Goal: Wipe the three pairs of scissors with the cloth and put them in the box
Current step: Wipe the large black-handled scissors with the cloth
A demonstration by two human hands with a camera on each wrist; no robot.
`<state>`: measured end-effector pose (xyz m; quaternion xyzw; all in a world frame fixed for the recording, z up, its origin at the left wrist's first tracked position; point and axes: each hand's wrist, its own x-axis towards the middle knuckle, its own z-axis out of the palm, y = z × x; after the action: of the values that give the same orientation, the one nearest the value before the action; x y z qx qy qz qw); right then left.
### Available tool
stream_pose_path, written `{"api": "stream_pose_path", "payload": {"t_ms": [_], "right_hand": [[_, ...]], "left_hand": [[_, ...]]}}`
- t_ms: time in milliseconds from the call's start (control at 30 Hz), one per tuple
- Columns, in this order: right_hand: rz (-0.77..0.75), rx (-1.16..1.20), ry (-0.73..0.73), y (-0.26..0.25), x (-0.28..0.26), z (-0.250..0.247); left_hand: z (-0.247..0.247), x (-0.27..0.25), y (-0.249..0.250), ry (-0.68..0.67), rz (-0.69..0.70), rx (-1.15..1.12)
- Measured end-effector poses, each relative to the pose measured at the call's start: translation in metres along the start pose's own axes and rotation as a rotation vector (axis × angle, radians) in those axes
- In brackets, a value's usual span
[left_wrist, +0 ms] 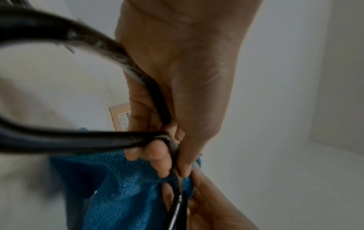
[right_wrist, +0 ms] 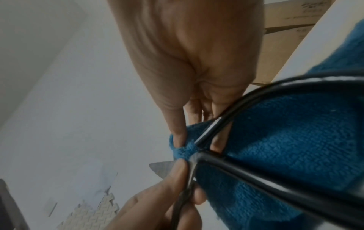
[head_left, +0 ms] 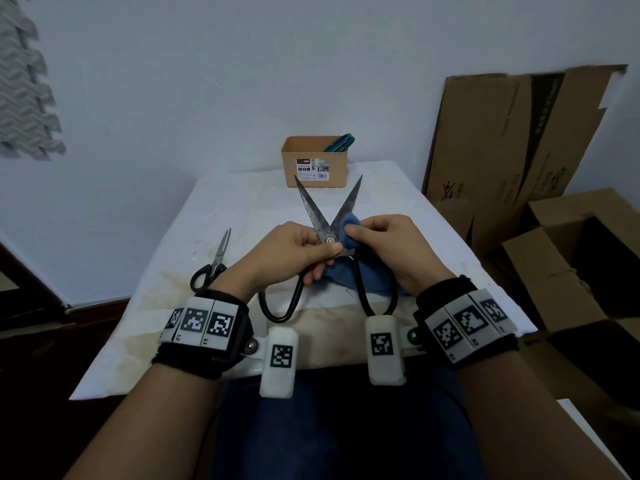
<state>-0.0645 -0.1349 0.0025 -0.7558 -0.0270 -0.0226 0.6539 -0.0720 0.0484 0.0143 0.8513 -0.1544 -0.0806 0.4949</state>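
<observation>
**White table, blades spread**

White table (head_left: 242,202), wall behind. Left hand (head_left: 291,251) pinches big scissors (head_left: 320,216) at the pivot, raised mid-table. Right hand (head_left: 384,237) pinches cloth (head_left: 349,225) round right blade's base. Small scissors (head_left: 216,261) near left edge; box (head_left: 313,161) at far edge, teal handles (head_left: 341,143) inside.

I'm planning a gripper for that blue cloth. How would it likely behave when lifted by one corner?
The blue cloth probably flops: it bunches where the right hand pinches it and sags below the large scissors. Its looped, terry-like surface suggests good grip and little weight.
</observation>
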Motion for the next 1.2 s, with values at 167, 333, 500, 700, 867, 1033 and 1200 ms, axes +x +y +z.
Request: {"api": "stream_pose_path", "payload": {"t_ms": [167,333,500,700,867,1033,1200], "right_hand": [[0.027,0.066,0.024,0.002,0.001,0.001],[0.071,0.174,0.077,0.001,-0.002,-0.001],[0.075,0.217,0.138,0.001,0.002,-0.004],[0.041,0.201,0.199,0.005,0.007,-0.007],[0.031,0.24,0.243,0.01,0.011,-0.012],[-0.007,0.232,0.302,0.011,0.017,-0.016],[-0.024,0.361,0.434,0.006,0.023,-0.028]], "left_hand": [[0.003,0.003,0.0,-0.029,0.011,0.103],[0.005,0.004,0.0,-0.056,0.015,0.155],[0.005,0.006,-0.002,-0.083,0.02,0.205],[0.002,0.006,0.001,-0.104,0.017,0.269],[0.005,0.005,0.0,-0.124,0.008,0.313],[0.004,0.003,0.0,-0.152,-0.005,0.32],[-0.004,0.002,0.0,-0.126,-0.024,0.203]]}}
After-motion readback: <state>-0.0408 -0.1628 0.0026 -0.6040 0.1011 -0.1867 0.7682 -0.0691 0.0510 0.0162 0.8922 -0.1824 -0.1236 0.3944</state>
